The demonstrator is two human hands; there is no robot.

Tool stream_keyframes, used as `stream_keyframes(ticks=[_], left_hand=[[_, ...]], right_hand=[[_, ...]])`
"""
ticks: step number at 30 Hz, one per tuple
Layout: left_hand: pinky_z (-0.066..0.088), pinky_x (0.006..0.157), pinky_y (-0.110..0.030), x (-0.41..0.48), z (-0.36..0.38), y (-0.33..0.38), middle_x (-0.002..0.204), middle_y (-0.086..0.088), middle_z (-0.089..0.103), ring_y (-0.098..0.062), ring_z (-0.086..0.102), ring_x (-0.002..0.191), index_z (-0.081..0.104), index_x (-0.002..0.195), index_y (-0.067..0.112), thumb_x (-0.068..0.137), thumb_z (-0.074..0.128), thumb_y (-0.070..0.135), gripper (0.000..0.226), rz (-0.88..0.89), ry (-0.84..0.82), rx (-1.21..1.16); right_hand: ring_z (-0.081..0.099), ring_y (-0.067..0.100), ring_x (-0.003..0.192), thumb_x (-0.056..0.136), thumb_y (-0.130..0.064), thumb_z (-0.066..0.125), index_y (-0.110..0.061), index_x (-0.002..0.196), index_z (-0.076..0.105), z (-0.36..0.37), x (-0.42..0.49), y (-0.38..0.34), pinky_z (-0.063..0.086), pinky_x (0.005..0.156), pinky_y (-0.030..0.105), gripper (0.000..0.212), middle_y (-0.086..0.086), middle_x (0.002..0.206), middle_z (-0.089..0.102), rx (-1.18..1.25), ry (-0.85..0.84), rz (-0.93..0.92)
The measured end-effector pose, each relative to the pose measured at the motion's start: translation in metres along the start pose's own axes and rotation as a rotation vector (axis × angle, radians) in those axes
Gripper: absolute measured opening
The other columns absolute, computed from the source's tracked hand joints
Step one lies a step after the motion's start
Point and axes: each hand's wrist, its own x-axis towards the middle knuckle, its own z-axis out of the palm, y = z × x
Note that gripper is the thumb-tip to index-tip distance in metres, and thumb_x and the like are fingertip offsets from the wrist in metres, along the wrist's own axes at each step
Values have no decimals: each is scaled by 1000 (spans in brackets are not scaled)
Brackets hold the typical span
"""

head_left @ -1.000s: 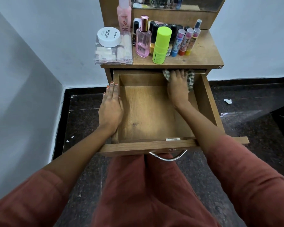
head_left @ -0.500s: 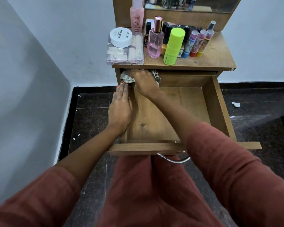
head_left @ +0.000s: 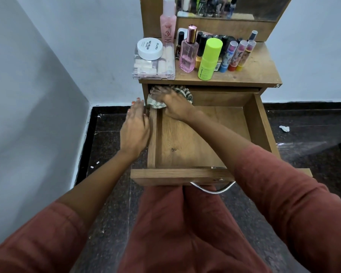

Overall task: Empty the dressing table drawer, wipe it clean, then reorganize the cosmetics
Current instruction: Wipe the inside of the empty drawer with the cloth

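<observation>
The wooden drawer [head_left: 261, 123] stands pulled out, with nothing inside but a patterned cloth [head_left: 156, 103]. My right hand [head_left: 173, 104] presses that cloth into the drawer's back left corner. My left hand [head_left: 135, 129] lies flat, fingers together, against the outside of the drawer's left wall. On the table top [head_left: 258, 72] stand the cosmetics: a clear box [head_left: 154, 69] with a white jar [head_left: 150, 48] on it, a tall pink bottle [head_left: 167, 20], a pink perfume bottle [head_left: 188, 51], a lime green bottle [head_left: 209, 60] and several small tubes [head_left: 237, 55].
A mirror [head_left: 232, 6] rises behind the cosmetics. A grey wall [head_left: 37, 95] closes in at the left. The dark stone floor [head_left: 313, 150] carries a scrap of white paper [head_left: 284, 128] at the right. The metal drawer handle [head_left: 213, 189] hangs over my knees.
My right hand has swept the cloth along the drawer's back edge from the right corner to the left corner. My left hand has slipped from the drawer's left rim to its outer side.
</observation>
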Motion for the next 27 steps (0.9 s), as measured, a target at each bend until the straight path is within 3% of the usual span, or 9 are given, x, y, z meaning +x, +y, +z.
stream_keyframes(ticks=[3, 7, 9, 11, 16, 22, 27], left_hand=[[24, 116, -37, 11, -10, -4, 155, -4, 19, -18, 17, 144, 22, 145, 11, 99, 30, 14, 47, -4, -7, 18], [19, 117, -36, 27, -12, 3, 155, -5, 20, -19, 16, 144, 23, 145, 12, 98, 31, 12, 47, 69, -111, 37], [19, 118, -38, 35, -9, 7, 155, -5, 19, -20, 17, 144, 23, 145, 12, 98, 31, 12, 47, 107, -168, 59], [17, 118, -37, 40, -5, 9, 155, -5, 17, -20, 16, 144, 24, 145, 11, 98, 32, 12, 47, 143, -229, 83], [20, 118, -37, 44, 3, 6, 155, -5, 19, -20, 19, 143, 28, 143, 10, 98, 33, 13, 45, 185, -282, 128], [19, 116, -33, 50, -3, 6, 155, -5, 16, -22, 22, 142, 28, 143, 10, 98, 34, 10, 46, 204, -328, 181], [16, 116, -31, 48, 0, 3, 155, -5, 15, -20, 19, 143, 25, 144, 11, 99, 33, 12, 47, 215, -320, 183]], right_hand=[[14, 22, 145, 78, 19, 34, -10, 141, 33, 3, -20, -11, 11, 120, 42, 70, 6, 154, 25, 38, -23, -26], [12, 22, 145, 83, 14, 33, -12, 142, 31, 6, -55, -25, 5, 117, 33, 65, 9, 155, 19, 22, -84, -42], [12, 22, 145, 81, 13, 34, -13, 142, 32, 12, -66, -30, 4, 119, 36, 66, 9, 154, 21, 37, -113, -76], [11, 21, 145, 77, 13, 35, -15, 142, 32, 17, -78, -33, 10, 120, 40, 71, 6, 154, 24, 46, -175, -129], [11, 16, 145, 72, 20, 36, -14, 140, 37, 9, -105, -32, 14, 118, 33, 76, -3, 152, 27, 136, -321, -247], [10, 21, 146, 78, 17, 36, -14, 143, 29, 9, -85, -32, 11, 119, 36, 72, 1, 154, 22, -20, -243, -215], [7, 23, 146, 75, 18, 33, -13, 141, 33, 8, -85, -41, 9, 118, 35, 73, 1, 154, 24, -67, -294, -322]])
